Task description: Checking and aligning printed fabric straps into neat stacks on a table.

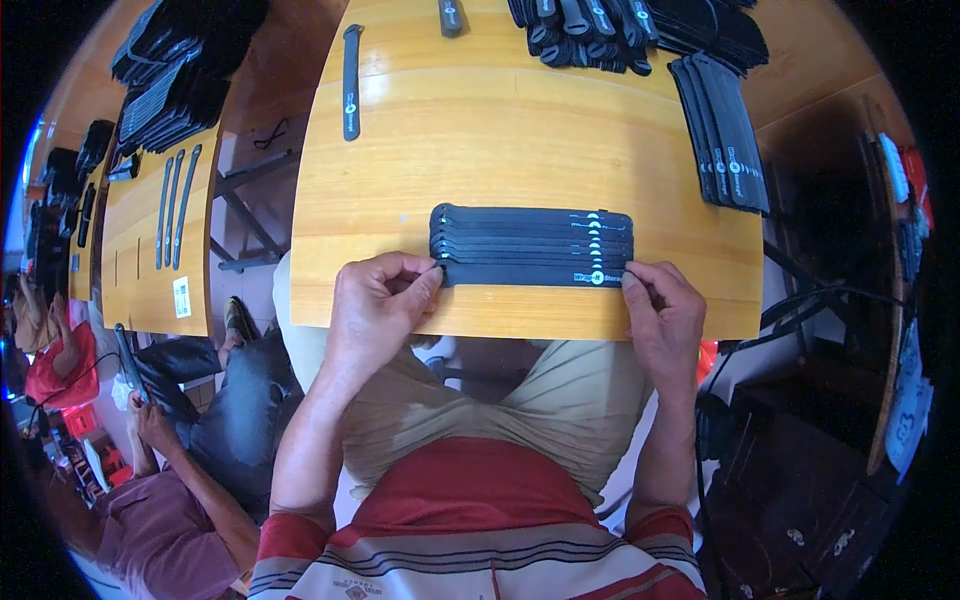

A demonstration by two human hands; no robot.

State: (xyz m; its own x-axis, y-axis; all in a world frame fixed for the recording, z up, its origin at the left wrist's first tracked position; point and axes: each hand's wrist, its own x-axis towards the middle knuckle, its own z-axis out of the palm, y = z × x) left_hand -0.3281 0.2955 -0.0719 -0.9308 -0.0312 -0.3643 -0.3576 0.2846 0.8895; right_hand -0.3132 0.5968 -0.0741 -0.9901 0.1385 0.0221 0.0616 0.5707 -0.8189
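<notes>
In front of me on the wooden table (480, 140) lies an overlapping row of several black straps (520, 232) with pale printing near their right ends. The nearest black strap (520, 274) lies along the row's front edge. My left hand (380, 303) pinches its left end between thumb and fingers. At its right end my right hand (664, 315) is closed, thumb and fingertips on the tip. A single black strap (351, 85) lies lengthwise at the far left of the table, and part of another strap (450, 17) shows at the far edge.
A heap of black straps (585, 35) and a fanned stack (718, 135) lie at the far right. On the left, another table (140, 285) bears strap piles (175, 105) and three loose straps (170, 210). A seated co-worker (175, 520) holds a strap (128, 360) there.
</notes>
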